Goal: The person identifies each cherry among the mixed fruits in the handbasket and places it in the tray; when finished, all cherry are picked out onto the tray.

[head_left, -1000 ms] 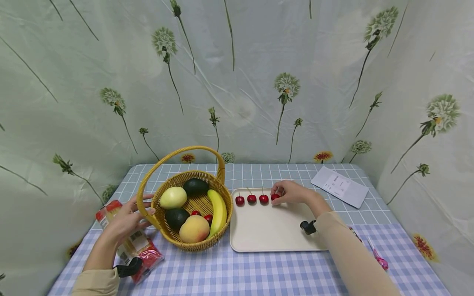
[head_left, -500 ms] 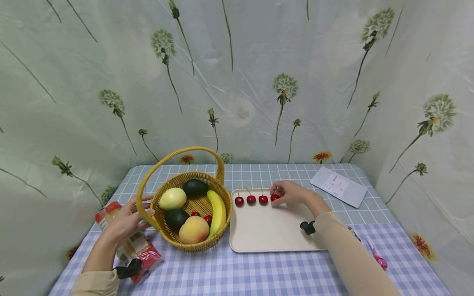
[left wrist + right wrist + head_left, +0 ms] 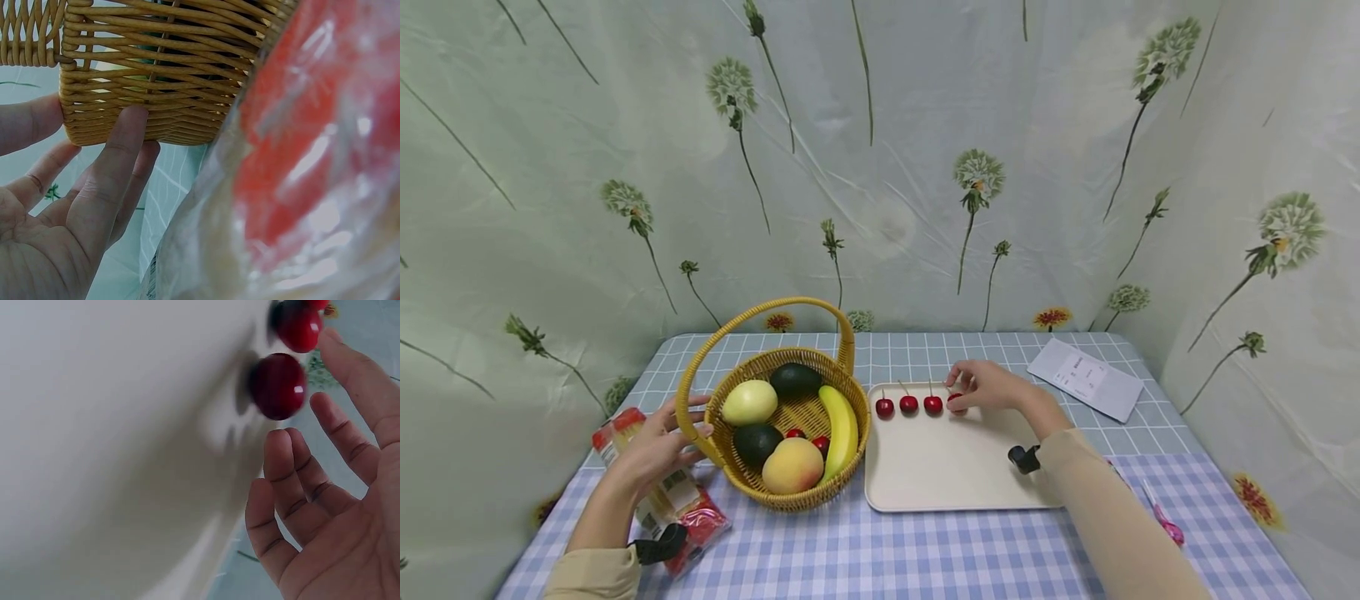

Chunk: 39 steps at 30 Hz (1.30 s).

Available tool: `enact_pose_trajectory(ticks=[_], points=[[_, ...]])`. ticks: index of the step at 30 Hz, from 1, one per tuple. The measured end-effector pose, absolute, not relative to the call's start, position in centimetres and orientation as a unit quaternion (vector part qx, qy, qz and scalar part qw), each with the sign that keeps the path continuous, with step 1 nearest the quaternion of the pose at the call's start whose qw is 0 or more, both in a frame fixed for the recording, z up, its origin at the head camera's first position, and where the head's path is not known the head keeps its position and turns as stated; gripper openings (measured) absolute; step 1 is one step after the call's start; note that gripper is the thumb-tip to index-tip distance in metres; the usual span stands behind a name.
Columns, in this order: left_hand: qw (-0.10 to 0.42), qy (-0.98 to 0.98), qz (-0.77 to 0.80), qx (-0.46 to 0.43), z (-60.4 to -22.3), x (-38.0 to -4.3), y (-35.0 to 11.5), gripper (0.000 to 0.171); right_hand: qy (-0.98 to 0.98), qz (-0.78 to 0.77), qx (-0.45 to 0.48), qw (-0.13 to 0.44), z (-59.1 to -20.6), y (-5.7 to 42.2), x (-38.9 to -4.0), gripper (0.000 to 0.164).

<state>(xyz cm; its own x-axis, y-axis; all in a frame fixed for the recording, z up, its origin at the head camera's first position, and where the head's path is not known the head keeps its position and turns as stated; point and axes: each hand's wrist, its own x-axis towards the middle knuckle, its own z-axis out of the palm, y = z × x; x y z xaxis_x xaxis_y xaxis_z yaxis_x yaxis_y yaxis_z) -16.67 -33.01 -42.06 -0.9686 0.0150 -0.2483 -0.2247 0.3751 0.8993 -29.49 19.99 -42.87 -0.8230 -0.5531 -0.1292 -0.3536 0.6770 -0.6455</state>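
At the left, my left hand (image 3: 658,446) touches the side of a yellow wicker basket (image 3: 150,94) with its fingers extended, below the handle (image 3: 752,310). A yellow-green round fruit (image 3: 750,403), two dark avocados (image 3: 796,379), a peach (image 3: 793,466), a banana (image 3: 841,433) and red cherries (image 3: 822,444) lie inside. Several cherries stand in a row along the far edge of a cream tray (image 3: 955,467). My right hand (image 3: 992,387) is over the rightmost cherry (image 3: 278,386); in the right wrist view its fingers are spread and apart from that cherry.
Beneath the left forearm lies a red and clear plastic food packet (image 3: 681,496). A grey-white labelled packet (image 3: 1086,377) lies at the back right. A pink wrapped lollipop (image 3: 1171,529) is near the right edge, and another small object is partly hidden by the right sleeve.
The right hand's fingers have loosened from the rightmost cherry and the hand has lifted slightly, leaving the cherry on the tray. The left hand and basket have not moved.
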Motion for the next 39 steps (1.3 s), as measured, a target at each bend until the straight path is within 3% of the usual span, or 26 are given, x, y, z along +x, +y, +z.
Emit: enact_pose_trajectory(ticks=[8,15,24,39], points=[[0.106,0.82,0.558,-0.064,-42.1,-16.7,-33.0,0.07,0.901,-0.292,-0.288,0.141,-40.1,18.0,-28.9,0.034],[0.105,0.822,0.556,-0.067,-42.1,-16.8,-33.2,0.07,0.885,-0.292,-0.326,0.157,-37.8,14.7,-27.8,0.029],[0.109,0.823,0.553,-0.075,-42.0,-16.8,-33.1,0.072,0.853,-0.296,-0.386,0.189,-37.6,10.4,-26.8,0.024],[0.107,0.817,0.563,-0.067,-42.1,-16.6,-33.0,0.07,0.851,-0.209,-0.43,0.219,-35.9,3.1,-25.6,0.033]])
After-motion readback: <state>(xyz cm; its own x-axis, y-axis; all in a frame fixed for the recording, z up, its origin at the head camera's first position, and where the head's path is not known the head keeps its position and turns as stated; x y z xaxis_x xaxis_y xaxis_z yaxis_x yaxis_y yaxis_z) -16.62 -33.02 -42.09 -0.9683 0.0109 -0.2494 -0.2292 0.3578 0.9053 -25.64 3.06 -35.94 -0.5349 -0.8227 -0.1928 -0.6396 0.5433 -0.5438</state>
